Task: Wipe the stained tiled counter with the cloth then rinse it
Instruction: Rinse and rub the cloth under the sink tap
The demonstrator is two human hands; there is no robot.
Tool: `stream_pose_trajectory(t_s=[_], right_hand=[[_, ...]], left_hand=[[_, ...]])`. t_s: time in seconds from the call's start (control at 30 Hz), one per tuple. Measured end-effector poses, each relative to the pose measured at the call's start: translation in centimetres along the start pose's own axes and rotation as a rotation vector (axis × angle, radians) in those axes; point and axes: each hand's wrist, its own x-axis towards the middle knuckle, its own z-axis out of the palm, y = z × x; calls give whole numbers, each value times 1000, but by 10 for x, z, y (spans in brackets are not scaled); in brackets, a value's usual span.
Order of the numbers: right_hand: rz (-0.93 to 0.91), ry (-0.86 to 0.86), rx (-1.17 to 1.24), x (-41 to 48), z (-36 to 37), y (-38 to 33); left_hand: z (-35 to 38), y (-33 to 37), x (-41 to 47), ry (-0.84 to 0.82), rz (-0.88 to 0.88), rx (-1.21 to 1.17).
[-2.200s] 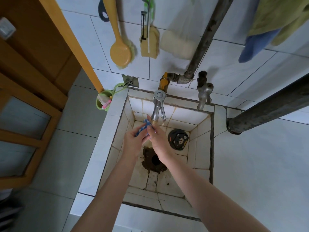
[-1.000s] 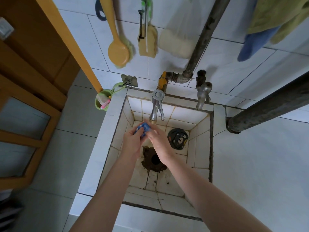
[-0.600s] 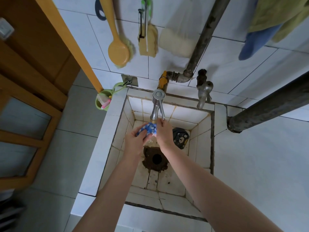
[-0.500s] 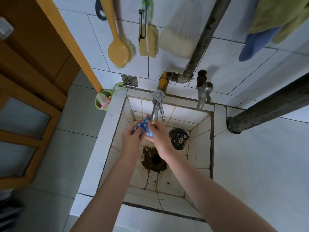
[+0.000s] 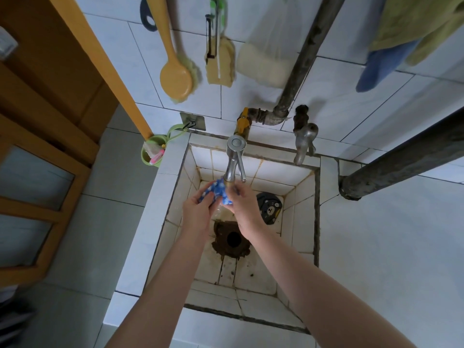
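Both forearms reach in from the bottom edge, over the near rim of the tiled sink, and the hands meet just under the spout of the steel tap.

Left hand: back of hand up, fingers curled, grip wrapped round the left end of the cloth.
Right hand: back of hand up, fingers bent in and pinching the right end of the cloth. Its fingertips are motion-blurred, so I can't tell the exact finger placement.

The cloth is blue with white dots, bunched between the two grips. Most of it bulges out above the left hand's fingers, and a smaller lump sits between the hands. It is touching or just below the spout tip, directly above the rusty drain. I can't tell whether water is running.

The only marking is a bear face printed on the black disc on the sink floor, right of the right hand.

A second tap is on the back wall to the right. The pale tiled worktop runs right of the sink. A yellow brush and a sponge hang on the wall above, and a green cup hangs at the sink's left corner.
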Motion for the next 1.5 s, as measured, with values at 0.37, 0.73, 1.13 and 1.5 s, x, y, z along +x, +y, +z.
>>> stream_pose_trajectory(t_s=[0.37, 0.73, 1.13, 1.5], right_hand=[[-85, 158, -114, 1, 1, -2], [-122, 90, -204, -7, -1, 5], [-34, 132, -116, -4, -15, -1], [-189, 10, -123, -7, -11, 3]], left_hand=[[-4, -5, -6, -47, -21, 79], [-5, -7, -9, -9, 15, 73], [-13, -2, -6, 25, -55, 57], [-16, 0, -11, -58, -120, 30]])
